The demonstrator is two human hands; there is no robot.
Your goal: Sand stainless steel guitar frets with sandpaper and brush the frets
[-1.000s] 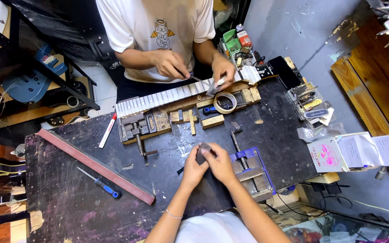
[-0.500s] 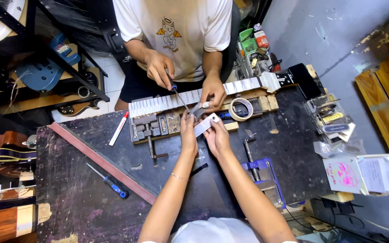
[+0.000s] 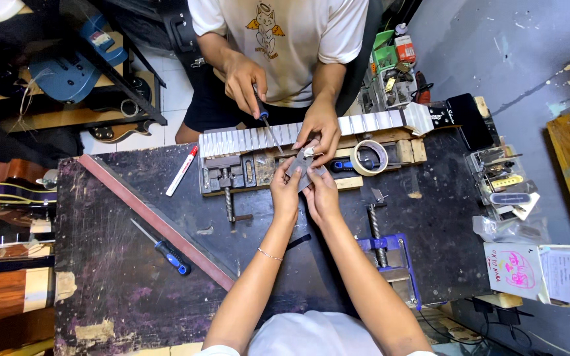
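My left hand and my right hand are stretched out together over the dark workbench, both pinching a small flat grey metal piece. It sits just below a taped guitar neck that lies across the far edge. Opposite me a person in a white T-shirt holds a thin pointed tool in one hand over the neck. Their other hand touches the top of the grey piece.
A roll of tape, a small vise, a blue clamp, a long red-brown wooden strip, a blue-handled screwdriver and a red-capped marker lie on the bench. Small parts boxes and a paper pad sit right.
My hands have moved from near my body out to the far side of the bench with the grey piece. The other person's hand has come down onto it.
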